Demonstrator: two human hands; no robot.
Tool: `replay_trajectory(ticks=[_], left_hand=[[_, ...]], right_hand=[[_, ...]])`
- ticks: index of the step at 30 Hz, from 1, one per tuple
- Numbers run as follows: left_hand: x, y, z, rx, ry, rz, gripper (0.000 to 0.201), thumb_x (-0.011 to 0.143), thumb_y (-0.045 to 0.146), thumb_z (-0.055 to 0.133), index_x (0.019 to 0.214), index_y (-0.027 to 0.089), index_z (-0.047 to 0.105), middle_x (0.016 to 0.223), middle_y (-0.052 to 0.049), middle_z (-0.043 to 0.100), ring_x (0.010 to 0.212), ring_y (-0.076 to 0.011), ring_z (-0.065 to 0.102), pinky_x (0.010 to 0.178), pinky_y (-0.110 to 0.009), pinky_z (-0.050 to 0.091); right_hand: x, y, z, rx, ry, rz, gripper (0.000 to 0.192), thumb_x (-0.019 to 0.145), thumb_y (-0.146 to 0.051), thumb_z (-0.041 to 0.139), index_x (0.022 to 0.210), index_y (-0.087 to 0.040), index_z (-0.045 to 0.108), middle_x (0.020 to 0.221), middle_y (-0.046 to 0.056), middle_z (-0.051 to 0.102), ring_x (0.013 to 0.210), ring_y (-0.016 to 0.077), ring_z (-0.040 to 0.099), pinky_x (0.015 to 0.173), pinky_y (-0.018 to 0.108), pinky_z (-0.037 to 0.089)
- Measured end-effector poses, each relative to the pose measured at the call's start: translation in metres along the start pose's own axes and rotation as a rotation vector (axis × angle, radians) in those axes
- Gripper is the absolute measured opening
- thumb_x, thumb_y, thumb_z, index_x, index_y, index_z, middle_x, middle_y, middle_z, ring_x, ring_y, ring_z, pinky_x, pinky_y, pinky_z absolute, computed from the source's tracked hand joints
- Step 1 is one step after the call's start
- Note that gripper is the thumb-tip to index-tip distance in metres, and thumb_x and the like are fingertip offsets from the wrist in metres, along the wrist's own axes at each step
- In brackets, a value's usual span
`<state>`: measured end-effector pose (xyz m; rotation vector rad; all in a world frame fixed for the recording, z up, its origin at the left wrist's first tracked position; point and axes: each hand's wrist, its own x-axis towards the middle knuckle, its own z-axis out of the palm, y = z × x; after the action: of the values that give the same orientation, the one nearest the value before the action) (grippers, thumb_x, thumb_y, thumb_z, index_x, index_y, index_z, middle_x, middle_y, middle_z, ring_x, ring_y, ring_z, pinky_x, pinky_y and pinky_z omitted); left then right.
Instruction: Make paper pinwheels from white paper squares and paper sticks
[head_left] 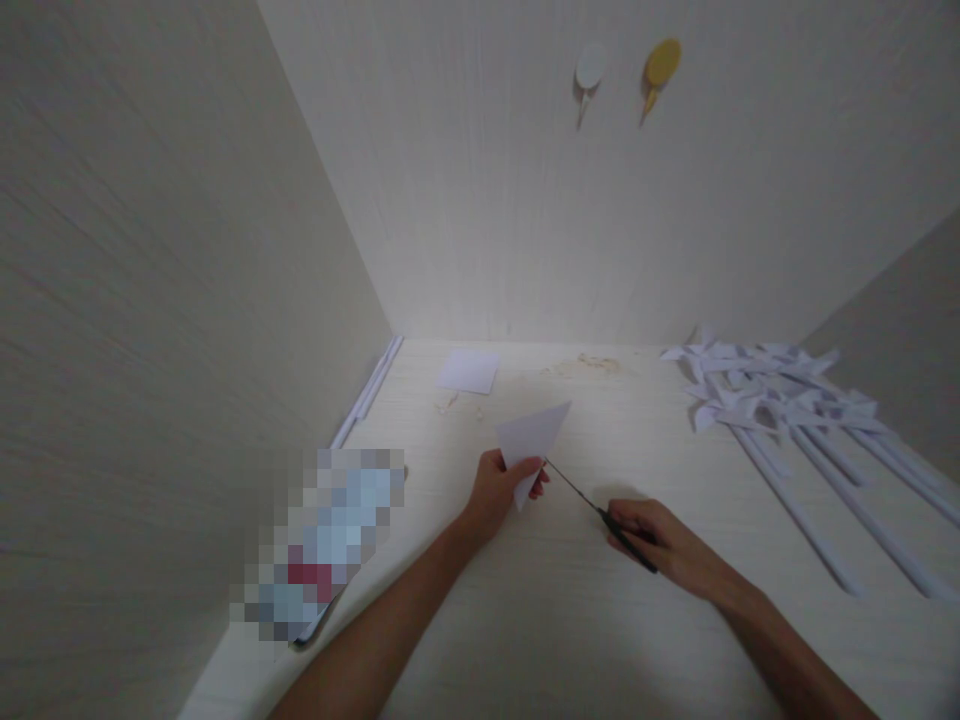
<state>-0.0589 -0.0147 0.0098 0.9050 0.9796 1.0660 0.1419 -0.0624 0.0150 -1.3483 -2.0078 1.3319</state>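
A white sheet folded into a triangle (534,432) is pinched in my left hand (496,488), thumb on top and fingertips curled beneath its lower right edge. My right hand (651,535) grips a pair of scissors (626,540) by the dark handles. Their thin blades point up and left, and the tip meets the paper's edge right beside my left thumb. Whether the blades are apart cannot be made out. Behind my left hand a flat white paper square (469,371) lies on the pale table (480,620).
Paper pinwheels (780,390) on rolled paper sticks are heaped at the right. Rolled paper tubes (367,390) lie along the left wall. A pixelated phone-like object (322,550) rests at left. Small scraps (598,362) lie near the back wall, which bears two round hooks (663,62).
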Motion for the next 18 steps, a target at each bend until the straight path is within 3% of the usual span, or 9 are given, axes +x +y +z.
replay_trajectory(ticks=[18], left_hand=[[0.0008, -0.0002, 0.0002, 0.001, -0.013, 0.011, 0.020, 0.059, 0.029, 0.062, 0.054, 0.011, 0.056, 0.050, -0.002, 0.057, 0.040, -0.0084, 0.047, 0.041, -0.022, 0.036]], right_hand=[[0.0006, -0.0012, 0.0003, 0.072, -0.023, 0.028, 0.035, 0.076, -0.041, 0.046, 0.054, -0.020, 0.028, 0.051, -0.006, 0.028, 0.047, 0.0080, 0.028, 0.042, 0.022, 0.022]])
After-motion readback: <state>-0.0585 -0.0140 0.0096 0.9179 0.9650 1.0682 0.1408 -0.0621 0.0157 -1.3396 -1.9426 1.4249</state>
